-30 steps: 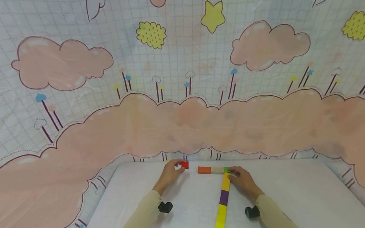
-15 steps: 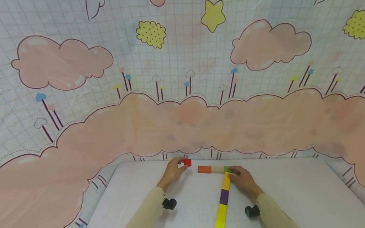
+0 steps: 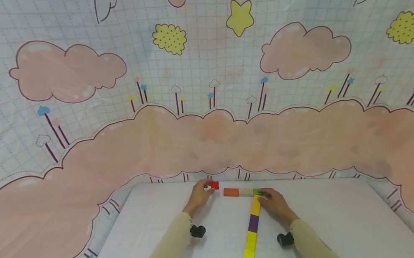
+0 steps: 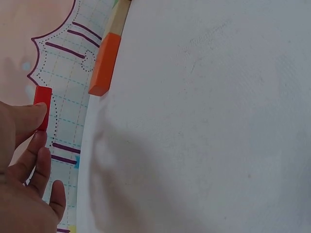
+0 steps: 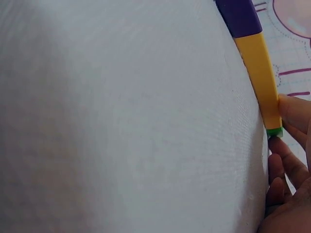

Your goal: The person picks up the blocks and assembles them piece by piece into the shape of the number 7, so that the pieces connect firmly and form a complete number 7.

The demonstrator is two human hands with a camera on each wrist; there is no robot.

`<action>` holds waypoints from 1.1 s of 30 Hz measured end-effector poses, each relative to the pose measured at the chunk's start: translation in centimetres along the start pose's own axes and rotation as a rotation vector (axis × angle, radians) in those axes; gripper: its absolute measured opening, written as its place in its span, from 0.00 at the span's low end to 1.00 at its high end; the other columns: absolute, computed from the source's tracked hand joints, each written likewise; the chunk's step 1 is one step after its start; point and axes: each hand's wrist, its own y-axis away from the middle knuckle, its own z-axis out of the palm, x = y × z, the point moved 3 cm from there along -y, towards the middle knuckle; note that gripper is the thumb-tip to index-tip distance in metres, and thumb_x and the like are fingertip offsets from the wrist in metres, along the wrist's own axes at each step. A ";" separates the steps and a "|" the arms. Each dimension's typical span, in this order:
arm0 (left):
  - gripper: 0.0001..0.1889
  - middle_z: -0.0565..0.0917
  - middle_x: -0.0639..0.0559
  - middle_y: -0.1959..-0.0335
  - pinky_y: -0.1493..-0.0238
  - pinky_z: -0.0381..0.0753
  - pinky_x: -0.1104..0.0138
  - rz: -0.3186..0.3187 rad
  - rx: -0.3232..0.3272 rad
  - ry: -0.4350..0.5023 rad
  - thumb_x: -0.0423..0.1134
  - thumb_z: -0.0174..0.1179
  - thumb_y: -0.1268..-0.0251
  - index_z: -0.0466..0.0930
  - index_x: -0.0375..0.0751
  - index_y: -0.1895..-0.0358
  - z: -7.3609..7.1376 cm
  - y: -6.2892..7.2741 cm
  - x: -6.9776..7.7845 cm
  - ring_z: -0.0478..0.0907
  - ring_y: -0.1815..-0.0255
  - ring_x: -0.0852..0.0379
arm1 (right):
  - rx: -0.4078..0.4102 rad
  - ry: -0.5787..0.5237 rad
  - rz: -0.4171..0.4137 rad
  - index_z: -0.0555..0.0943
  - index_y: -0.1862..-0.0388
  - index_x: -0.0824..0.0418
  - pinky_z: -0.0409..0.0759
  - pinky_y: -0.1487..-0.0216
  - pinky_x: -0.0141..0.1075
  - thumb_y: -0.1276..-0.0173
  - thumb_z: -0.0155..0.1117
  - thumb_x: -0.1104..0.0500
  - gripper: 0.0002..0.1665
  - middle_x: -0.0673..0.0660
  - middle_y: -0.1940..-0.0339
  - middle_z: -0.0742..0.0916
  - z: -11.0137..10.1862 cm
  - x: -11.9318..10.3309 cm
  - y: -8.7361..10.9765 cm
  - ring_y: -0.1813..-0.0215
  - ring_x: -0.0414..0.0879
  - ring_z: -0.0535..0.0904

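Observation:
My left hand (image 3: 199, 193) pinches a small red block (image 3: 215, 185) between thumb and fingers, just left of the orange block (image 3: 231, 192) with a gap between them. In the left wrist view the red block (image 4: 43, 108) stands upright in the pinch, its lower end at the fingertips. The orange block, a cream block (image 3: 245, 192) and a green block (image 3: 256, 192) form a row. My right hand (image 3: 275, 203) holds that row's right corner, thumb against the yellow-orange block (image 5: 258, 73) and fingers at the green end (image 5: 275, 132). Part of the green block is hidden by the fingers.
From the corner a line of blocks runs toward me: yellow-orange, a purple block (image 3: 253, 223), then yellow blocks (image 3: 249, 250). All lie on a white table (image 3: 127, 238). A cloud-patterned cloth (image 3: 208, 141) hangs at its far edge. Dark devices (image 3: 198, 231) sit at both wrists.
My left hand has moved right with the red block, narrowing the gap to the orange block. The right hand and the lined-up blocks have stayed in place.

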 end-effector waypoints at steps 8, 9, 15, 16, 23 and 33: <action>0.18 0.79 0.43 0.46 0.39 0.75 0.51 -0.051 -0.013 -0.015 0.35 0.63 0.34 0.78 0.39 0.42 0.6 -0.1 -0.3 0.74 0.44 0.46 | -0.002 -0.003 0.026 0.77 0.37 0.53 0.63 0.29 0.61 0.29 0.62 0.51 0.23 0.60 0.33 0.77 0.2 0.2 -0.1 0.31 0.60 0.69; 0.18 0.79 0.43 0.46 0.38 0.75 0.52 -0.063 -0.014 -0.016 0.35 0.62 0.34 0.78 0.40 0.41 0.7 -0.1 -0.4 0.74 0.44 0.46 | -0.001 -0.001 0.022 0.77 0.37 0.53 0.63 0.29 0.61 0.29 0.62 0.51 0.23 0.61 0.33 0.77 0.1 0.2 -0.1 0.31 0.60 0.69; 0.19 0.80 0.42 0.45 0.38 0.75 0.51 -0.061 -0.014 -0.005 0.34 0.62 0.34 0.78 0.38 0.41 1.0 -0.2 -0.7 0.74 0.44 0.45 | 0.002 0.005 0.011 0.77 0.37 0.53 0.63 0.29 0.62 0.29 0.62 0.52 0.23 0.61 0.33 0.77 0.0 0.0 -0.1 0.31 0.61 0.69; 0.19 0.80 0.42 0.45 0.38 0.74 0.51 -0.059 -0.014 -0.002 0.34 0.62 0.34 0.78 0.38 0.41 1.1 -0.2 -0.7 0.74 0.44 0.45 | 0.002 0.003 0.013 0.77 0.37 0.53 0.63 0.29 0.61 0.29 0.62 0.52 0.23 0.61 0.33 0.77 0.0 0.0 -0.1 0.31 0.60 0.69; 0.18 0.80 0.42 0.46 0.37 0.74 0.50 -0.072 -0.017 0.020 0.34 0.62 0.34 0.78 0.39 0.42 1.8 -0.1 -1.3 0.74 0.45 0.46 | 0.000 -0.008 0.028 0.77 0.37 0.53 0.63 0.29 0.61 0.29 0.62 0.52 0.23 0.61 0.33 0.77 -0.1 -0.1 0.1 0.31 0.60 0.69; 0.18 0.80 0.42 0.47 0.35 0.72 0.48 -0.090 0.006 -0.012 0.33 0.62 0.35 0.79 0.38 0.42 2.3 -0.3 -1.2 0.75 0.45 0.45 | 0.005 0.000 0.015 0.78 0.38 0.53 0.64 0.30 0.61 0.30 0.62 0.53 0.22 0.62 0.34 0.77 -0.2 -0.2 0.2 0.32 0.61 0.70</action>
